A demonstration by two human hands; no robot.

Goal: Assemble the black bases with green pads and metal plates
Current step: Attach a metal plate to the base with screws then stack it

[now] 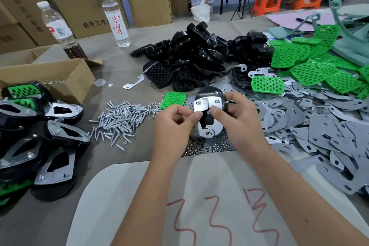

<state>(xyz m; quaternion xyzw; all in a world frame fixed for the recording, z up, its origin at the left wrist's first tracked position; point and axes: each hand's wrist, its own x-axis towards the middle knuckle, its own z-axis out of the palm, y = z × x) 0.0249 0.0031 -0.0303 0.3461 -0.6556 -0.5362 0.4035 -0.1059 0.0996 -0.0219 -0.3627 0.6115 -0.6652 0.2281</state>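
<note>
Shiny metal plate [207,104] on an upturned black plastic base [208,121] sits pinched between left hand [175,124] and right hand [237,118], long axis running away from them; both equally near.

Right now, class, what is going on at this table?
A person is assembling one piece with both hands. The left hand and right hand pinch a metal plate against a black base held over the table. Two screws already sit in the plate's top. Loose screws, spare bases, green pads and plates lie around, with finished units stacked on the left.
</note>
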